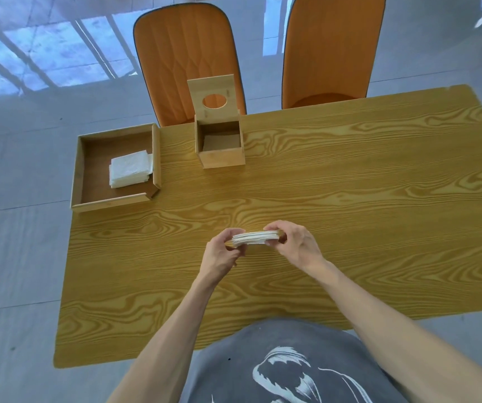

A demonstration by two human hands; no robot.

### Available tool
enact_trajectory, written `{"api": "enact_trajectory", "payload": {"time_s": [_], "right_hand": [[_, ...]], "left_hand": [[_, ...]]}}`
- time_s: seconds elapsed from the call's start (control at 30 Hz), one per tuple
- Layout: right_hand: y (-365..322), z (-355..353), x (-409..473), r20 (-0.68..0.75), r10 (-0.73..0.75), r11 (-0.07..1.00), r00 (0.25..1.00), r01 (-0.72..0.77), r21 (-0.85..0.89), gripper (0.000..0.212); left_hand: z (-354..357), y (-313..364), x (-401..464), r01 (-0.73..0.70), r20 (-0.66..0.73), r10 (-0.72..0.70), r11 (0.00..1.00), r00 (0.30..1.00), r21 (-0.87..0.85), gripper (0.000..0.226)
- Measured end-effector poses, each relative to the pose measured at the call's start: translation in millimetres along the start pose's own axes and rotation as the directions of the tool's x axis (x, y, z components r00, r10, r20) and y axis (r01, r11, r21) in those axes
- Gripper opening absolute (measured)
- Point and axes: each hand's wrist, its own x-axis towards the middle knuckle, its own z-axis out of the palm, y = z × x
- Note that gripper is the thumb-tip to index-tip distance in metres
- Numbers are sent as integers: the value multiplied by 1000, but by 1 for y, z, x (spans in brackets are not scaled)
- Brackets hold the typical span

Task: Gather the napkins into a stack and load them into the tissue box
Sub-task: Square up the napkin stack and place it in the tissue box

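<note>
A small stack of white napkins (253, 238) is held edge-on just above the middle of the wooden table (335, 199). My left hand (223, 253) pinches its left end and my right hand (293, 242) pinches its right end. The wooden tissue box (221, 158) stands at the far side of the table, its lid (213, 97) with a round hole tipped up and open, and its inside looks empty. A second stack of white napkins (130, 172) lies in the wooden tray (82, 170) at the far left.
Two orange chairs (187, 59) (330, 48) stand behind the table's far edge. The tray overhangs the table's left edge. Grey tiled floor surrounds the table.
</note>
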Motion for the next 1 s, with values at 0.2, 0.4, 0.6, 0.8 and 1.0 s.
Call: {"api": "enact_trajectory", "payload": {"time_s": [0.2, 0.4, 0.6, 0.8, 1.0], "right_hand": [[-1, 0, -2, 2, 54, 991, 999, -54, 126, 22], [3, -1, -1, 39, 103, 979, 994, -108, 173, 27], [-1, -2, -1, 38, 143, 890, 989, -146, 432, 18], [2, -1, 0, 95, 175, 872, 980, -199, 448, 19], [-15, -16, 22, 69, 158, 846, 985, -171, 504, 26]], "left_hand": [[5, 5, 2, 17, 8, -16, 985, 1000, -171, 33], [2, 8, 4, 54, 26, -49, 965, 998, -256, 37], [-1, 6, 5, 50, 27, -44, 960, 999, -277, 33], [-3, 0, 7, 50, 27, -45, 966, 999, -255, 28], [-25, 20, 20, 0, -17, -5, 959, 1000, -284, 27]]}}
